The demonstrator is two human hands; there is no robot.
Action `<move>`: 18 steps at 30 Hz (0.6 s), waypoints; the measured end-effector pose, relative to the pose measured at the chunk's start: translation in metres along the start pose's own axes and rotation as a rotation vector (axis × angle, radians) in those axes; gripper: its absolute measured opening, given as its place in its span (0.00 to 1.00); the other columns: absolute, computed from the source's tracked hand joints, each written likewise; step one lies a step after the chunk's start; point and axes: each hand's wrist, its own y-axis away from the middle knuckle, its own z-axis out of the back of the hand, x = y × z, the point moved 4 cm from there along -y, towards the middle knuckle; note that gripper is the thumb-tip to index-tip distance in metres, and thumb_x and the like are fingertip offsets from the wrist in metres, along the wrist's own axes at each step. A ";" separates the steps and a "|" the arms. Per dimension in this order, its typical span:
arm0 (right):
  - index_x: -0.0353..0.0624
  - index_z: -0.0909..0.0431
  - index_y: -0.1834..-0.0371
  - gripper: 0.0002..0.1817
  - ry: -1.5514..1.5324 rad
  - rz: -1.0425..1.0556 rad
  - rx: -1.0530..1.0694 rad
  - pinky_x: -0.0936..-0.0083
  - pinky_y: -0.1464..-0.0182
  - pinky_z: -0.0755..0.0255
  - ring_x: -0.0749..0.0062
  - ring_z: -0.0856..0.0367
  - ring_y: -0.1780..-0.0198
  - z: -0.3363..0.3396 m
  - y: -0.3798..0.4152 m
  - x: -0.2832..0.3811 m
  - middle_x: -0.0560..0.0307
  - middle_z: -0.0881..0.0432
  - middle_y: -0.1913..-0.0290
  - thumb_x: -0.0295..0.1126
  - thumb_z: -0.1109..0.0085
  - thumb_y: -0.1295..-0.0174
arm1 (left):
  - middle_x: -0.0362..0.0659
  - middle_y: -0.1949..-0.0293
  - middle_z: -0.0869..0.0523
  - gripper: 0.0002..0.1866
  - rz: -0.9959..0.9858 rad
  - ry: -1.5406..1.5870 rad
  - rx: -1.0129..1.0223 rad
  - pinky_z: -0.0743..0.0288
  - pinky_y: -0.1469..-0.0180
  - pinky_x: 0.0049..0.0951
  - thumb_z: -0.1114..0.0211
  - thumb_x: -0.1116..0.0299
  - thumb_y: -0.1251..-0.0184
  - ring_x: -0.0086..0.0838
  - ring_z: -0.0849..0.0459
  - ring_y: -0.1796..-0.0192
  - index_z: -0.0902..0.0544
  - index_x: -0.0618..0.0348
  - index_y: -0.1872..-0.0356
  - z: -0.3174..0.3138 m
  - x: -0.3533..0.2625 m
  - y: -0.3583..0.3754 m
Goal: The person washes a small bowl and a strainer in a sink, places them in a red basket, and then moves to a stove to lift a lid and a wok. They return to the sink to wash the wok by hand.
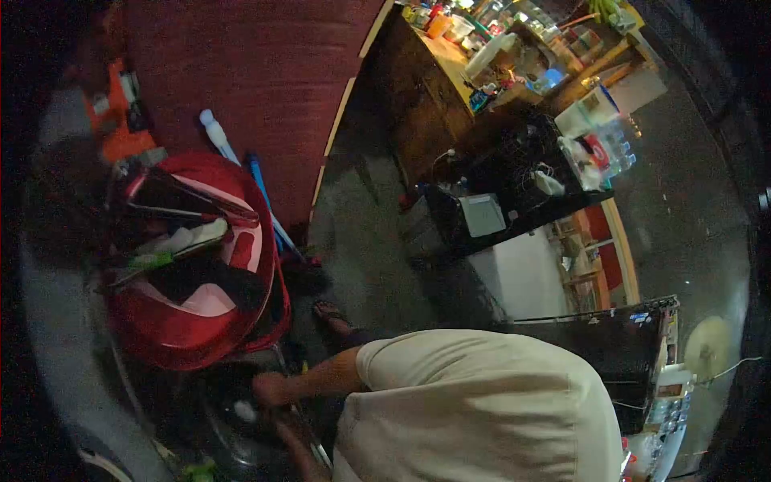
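My right hand (273, 390) reaches out from a cream sleeve at the lower centre, its fingers curled; what it holds is too dark to make out. Close below it is my left hand (283, 419), its fingers lost in shadow. Both are beside a dark round container (221, 430) with a small whitish spot inside. A thin pale rod (320, 451) runs near my hands. Just above stands a red tub (189, 337) with a pink-and-white interior, a dark object and a green-and-white item lying across it.
An orange object (124, 120) is beyond the tub. Blue and white poles (218, 132) lean against a dark red wall (249, 72). A cluttered wooden counter (438, 60) and a black table (450, 217) with a white tray stand at upper right. A sandalled foot (333, 317) shows on the floor.
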 end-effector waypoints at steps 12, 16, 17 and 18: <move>0.41 0.15 0.70 0.28 0.293 1.115 -0.312 0.58 0.65 0.27 0.51 0.18 0.67 0.089 0.060 0.164 0.47 0.16 0.67 0.57 0.49 0.34 | 0.60 0.41 0.24 0.26 -0.063 -0.246 0.147 0.31 0.38 0.40 0.37 0.62 0.32 0.46 0.23 0.41 0.29 0.75 0.41 0.157 0.027 0.013; 0.42 0.17 0.83 0.35 0.250 0.983 -0.032 0.55 0.70 0.29 0.51 0.22 0.78 0.092 0.071 0.191 0.45 0.21 0.84 0.57 0.57 0.29 | 0.57 0.53 0.16 0.17 -0.307 0.125 -0.206 0.25 0.46 0.47 0.36 0.64 0.33 0.47 0.17 0.51 0.21 0.72 0.54 0.184 -0.058 0.059; 0.42 0.18 0.85 0.34 0.259 0.855 -0.017 0.54 0.72 0.31 0.51 0.23 0.80 0.083 0.064 0.192 0.45 0.22 0.85 0.55 0.57 0.28 | 0.55 0.56 0.15 0.15 -0.203 0.058 -0.339 0.25 0.47 0.48 0.37 0.64 0.32 0.46 0.17 0.52 0.21 0.70 0.57 0.199 -0.071 0.069; 0.42 0.19 0.86 0.34 0.272 0.716 -0.009 0.53 0.74 0.32 0.51 0.25 0.82 0.077 0.057 0.190 0.45 0.23 0.86 0.53 0.57 0.28 | 0.52 0.59 0.14 0.13 -0.101 -0.009 -0.459 0.24 0.48 0.49 0.37 0.65 0.32 0.46 0.16 0.54 0.20 0.69 0.60 0.209 -0.079 0.074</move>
